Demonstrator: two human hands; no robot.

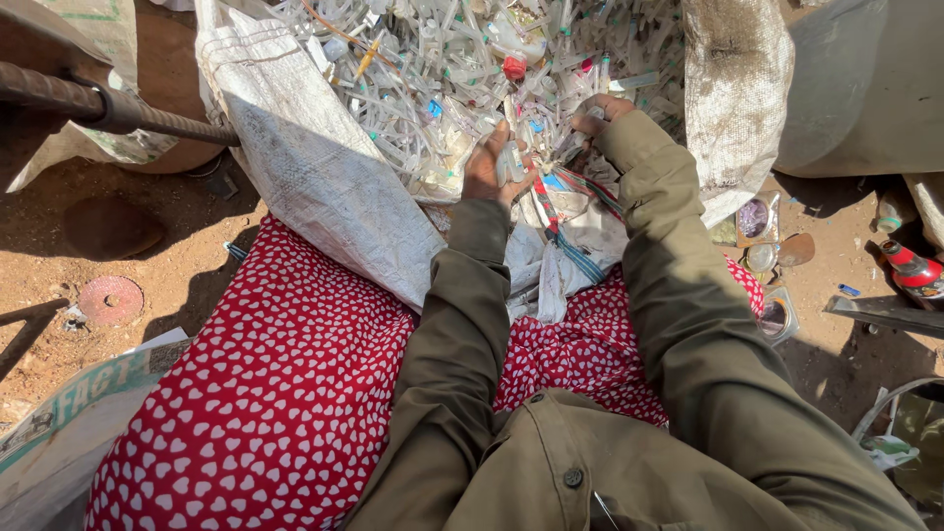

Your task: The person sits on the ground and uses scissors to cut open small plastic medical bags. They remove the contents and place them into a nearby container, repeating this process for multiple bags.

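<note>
A big white woven sack (315,167) lies open in front of me, filled with a heap of clear plastic tubes and syringe-like scraps (433,79). My left hand (489,162) rests palm up at the sack's mouth, its fingers curled around a few clear plastic pieces (511,162). My right hand (595,116) reaches into the heap just to the right, fingers buried among the plastic. Both arms wear olive green sleeves. A red cloth with white hearts (275,393) covers my lap under the sack.
A rusty ribbed steel bar (108,106) crosses the upper left. A round pink disc (110,300) lies on the dirt at left. Small tins and lids (762,246) and a red bottle (914,270) sit at right, below a large grey drum (865,88).
</note>
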